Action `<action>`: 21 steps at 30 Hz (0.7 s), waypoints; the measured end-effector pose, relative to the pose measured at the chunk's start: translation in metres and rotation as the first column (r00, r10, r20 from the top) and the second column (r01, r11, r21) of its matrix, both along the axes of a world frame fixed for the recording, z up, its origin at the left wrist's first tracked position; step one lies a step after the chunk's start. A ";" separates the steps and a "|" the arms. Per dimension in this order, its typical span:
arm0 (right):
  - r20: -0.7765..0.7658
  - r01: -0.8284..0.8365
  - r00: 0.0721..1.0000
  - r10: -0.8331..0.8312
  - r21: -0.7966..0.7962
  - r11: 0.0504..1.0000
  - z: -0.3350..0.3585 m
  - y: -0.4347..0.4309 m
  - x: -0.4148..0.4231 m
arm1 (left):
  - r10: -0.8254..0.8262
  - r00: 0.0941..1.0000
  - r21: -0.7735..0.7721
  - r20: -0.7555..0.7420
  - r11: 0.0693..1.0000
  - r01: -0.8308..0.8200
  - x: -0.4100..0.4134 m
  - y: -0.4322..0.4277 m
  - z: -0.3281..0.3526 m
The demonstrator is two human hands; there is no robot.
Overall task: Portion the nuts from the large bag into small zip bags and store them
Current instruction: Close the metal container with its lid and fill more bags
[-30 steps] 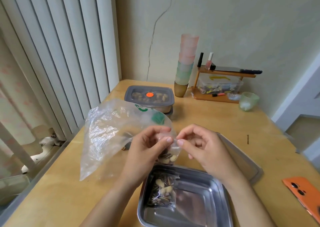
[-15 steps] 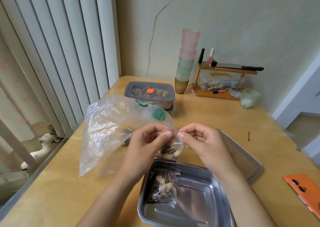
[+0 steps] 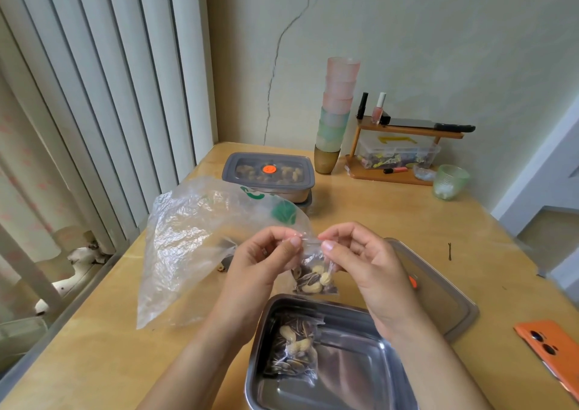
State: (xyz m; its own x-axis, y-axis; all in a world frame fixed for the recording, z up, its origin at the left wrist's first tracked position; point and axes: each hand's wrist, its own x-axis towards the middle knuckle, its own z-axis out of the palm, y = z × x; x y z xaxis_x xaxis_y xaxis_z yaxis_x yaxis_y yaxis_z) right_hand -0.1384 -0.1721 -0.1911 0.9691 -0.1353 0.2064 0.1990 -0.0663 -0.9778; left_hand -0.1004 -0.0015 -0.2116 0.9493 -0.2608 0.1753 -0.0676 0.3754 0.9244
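Note:
A small zip bag (image 3: 314, 276) of nuts and seeds hangs over the table. My left hand (image 3: 263, 259) and my right hand (image 3: 360, 259) pinch its top edge from either side with thumb and fingertips. Behind my left hand the large clear plastic bag (image 3: 194, 240) lies crumpled on the table, looking nearly empty. Just below the hands stands a steel tray (image 3: 360, 375) with one filled small zip bag (image 3: 294, 350) lying in its left part.
The tray's grey lid (image 3: 438, 300) lies behind my right hand. A lidded grey container (image 3: 268, 173) holding nuts stands at the back, with stacked cups (image 3: 335, 118), a small wooden shelf (image 3: 401, 152) and a green glass (image 3: 449, 181). An orange phone (image 3: 551, 350) lies at right.
Both hands have lifted the small zip bag slightly and parted a little along its top edge. The camera has tipped down somewhat.

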 end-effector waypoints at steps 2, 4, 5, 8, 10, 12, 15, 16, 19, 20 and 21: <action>0.014 0.018 1.000 -0.018 -0.004 1.000 0.000 0.002 0.001 | -0.008 1.000 0.004 0.022 1.000 0.008 -0.001 0.000 0.001; 0.021 0.036 0.999 -0.036 -0.001 0.999 0.000 0.002 0.000 | -0.016 0.999 0.011 0.042 1.000 0.016 -0.002 0.000 0.002; 0.024 0.043 0.999 -0.043 -0.006 0.999 0.000 0.002 -0.001 | -0.020 0.999 0.017 0.050 1.000 0.019 -0.004 0.000 0.003; 0.048 0.079 0.996 -0.076 -0.046 0.996 0.000 0.004 -0.001 | -0.014 0.999 0.030 0.044 0.999 0.013 -0.006 -0.001 0.004; 0.040 0.124 0.992 -0.124 -0.020 0.992 -0.002 0.005 0.000 | 0.005 1.000 0.029 0.029 1.000 -0.005 -0.006 -0.002 0.004; 0.031 0.148 0.988 -0.149 0.049 0.988 -0.001 0.006 0.000 | 0.028 1.000 0.018 0.006 0.999 -0.029 -0.006 -0.002 0.005; -0.004 -0.016 1.000 0.016 -0.007 1.000 0.003 0.005 -0.004 | 0.050 0.999 0.027 0.006 0.998 -0.050 -0.007 -0.001 0.006; -0.029 -0.080 0.996 0.079 -0.059 0.995 0.005 0.006 -0.006 | 0.052 0.999 0.031 0.014 0.998 -0.052 -0.008 -0.002 0.006; -0.002 -0.087 0.996 0.088 -0.155 0.984 0.003 0.008 -0.005 | 0.065 0.998 0.027 0.023 0.997 -0.066 -0.009 -0.001 0.006; 0.017 -0.063 0.998 0.066 -0.154 0.986 0.002 0.008 -0.004 | 0.070 0.997 0.027 0.026 0.997 -0.071 -0.009 0.000 0.005; 0.033 -0.036 0.999 0.041 -0.148 0.988 0.002 0.008 -0.004 | 0.067 0.997 0.032 0.029 0.997 -0.068 -0.009 0.000 0.005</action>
